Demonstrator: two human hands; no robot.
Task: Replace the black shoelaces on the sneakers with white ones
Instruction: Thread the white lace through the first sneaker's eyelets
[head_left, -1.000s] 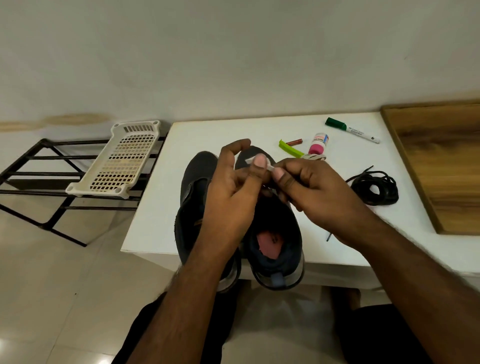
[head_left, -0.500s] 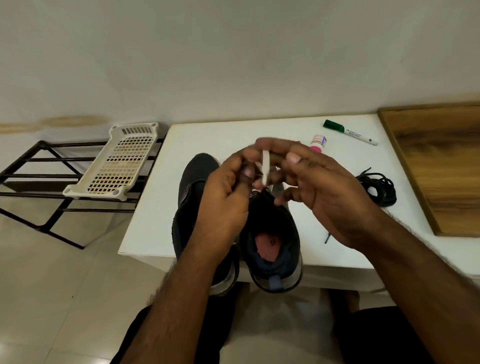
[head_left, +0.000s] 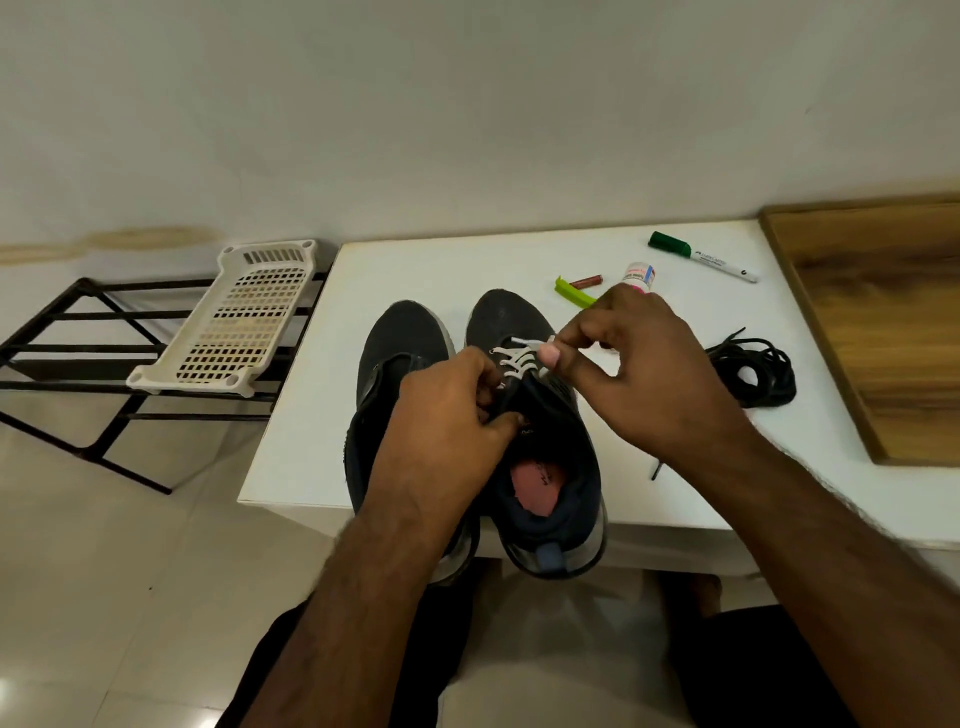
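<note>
- my right hand (head_left: 639, 374) has come down from mid-air, where half a second ago it held the white lace (head_left: 519, 358) upright between both hands; it now sits just over the right shoe (head_left: 540, 431), fingers curled, pinching the lace end beside the upper eyelets.
- my left hand (head_left: 447, 431) has dropped with it and now rests on the left flank of the same shoe, fingers curled at the eyelet row; whether they pinch the other lace end or only the shoe edge, i cannot tell.
- the white lace shows a few crossed rows over the front of the tongue; the eyelets nearer the ankle look unlaced.
- judgement: the slack has been drawn through, so the next eyelet pair is due.
- the left shoe (head_left: 400, 353), touching the right one, shows no lace at all, so the job looks under half done.
- the black laces (head_left: 753, 371) lie coiled on the white table (head_left: 426, 270) to the right, well apart from the shoes.
- risk, as i judge it: uneven ends if one side is pulled harder.
</note>
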